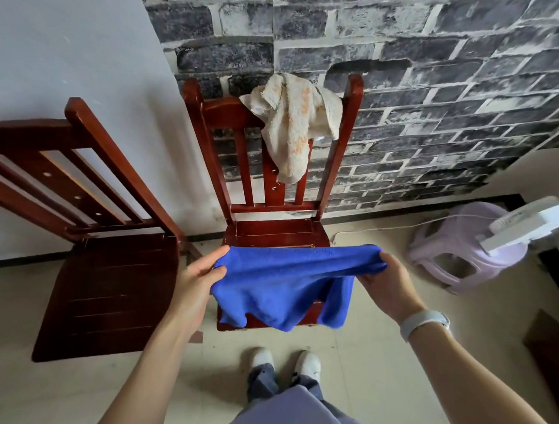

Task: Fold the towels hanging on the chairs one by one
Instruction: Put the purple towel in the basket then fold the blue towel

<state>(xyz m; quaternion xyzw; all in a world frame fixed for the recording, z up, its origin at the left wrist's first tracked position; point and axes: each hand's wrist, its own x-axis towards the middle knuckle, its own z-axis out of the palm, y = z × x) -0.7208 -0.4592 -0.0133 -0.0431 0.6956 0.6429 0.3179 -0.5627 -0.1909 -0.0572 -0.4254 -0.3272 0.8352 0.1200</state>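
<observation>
A blue towel (281,285) hangs stretched between my two hands above the seat of the middle wooden chair (271,234). My left hand (198,278) pinches its left top corner and my right hand (387,287) grips its right top corner. The towel's lower edge droops unevenly over the seat's front. A cream towel with orange stains (294,126) is draped, bunched, over the top rail of that chair's back.
A second dark wooden chair (108,287) stands to the left, turned sideways, with nothing on it. A lilac plastic stool (455,254) and a white appliance (527,226) sit at the right by the brick-pattern wall. My feet (284,362) are on the tiled floor below.
</observation>
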